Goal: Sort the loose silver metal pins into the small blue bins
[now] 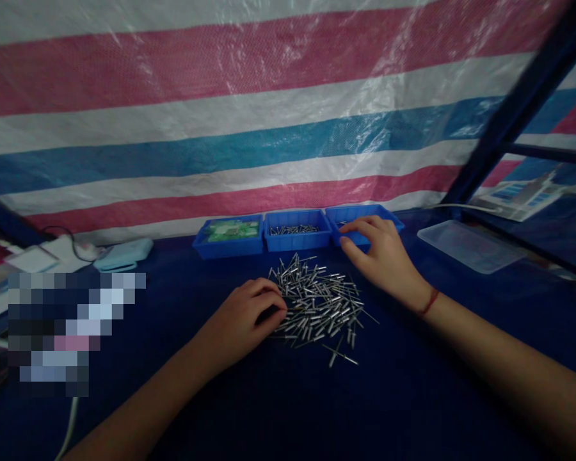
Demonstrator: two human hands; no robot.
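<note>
A loose pile of silver pop rivets (pixel 324 304) lies on the dark blue table surface. At the pile's left edge is my left hand (pixel 252 310), its fingers curled and the thumb close to the index fingertip. Whatever is between those fingertips is hidden. My right hand (pixel 381 253) hovers at the front of the right blue bin (pixel 391 216), thumb and fingers apart, with nothing visible in them. It covers much of that bin's inside. The middle blue bin (pixel 297 240) holds many rivets, and green-tinted plastic packets (pixel 233 228) fill the left blue bin (pixel 228 248).
A clear plastic lid or tray (pixel 470 246) lies at right, near a dark metal frame (pixel 513 109). To the left are a light blue case (pixel 123 255), cables and a pixelated patch. A striped tarp (pixel 269 102) hangs behind the bins.
</note>
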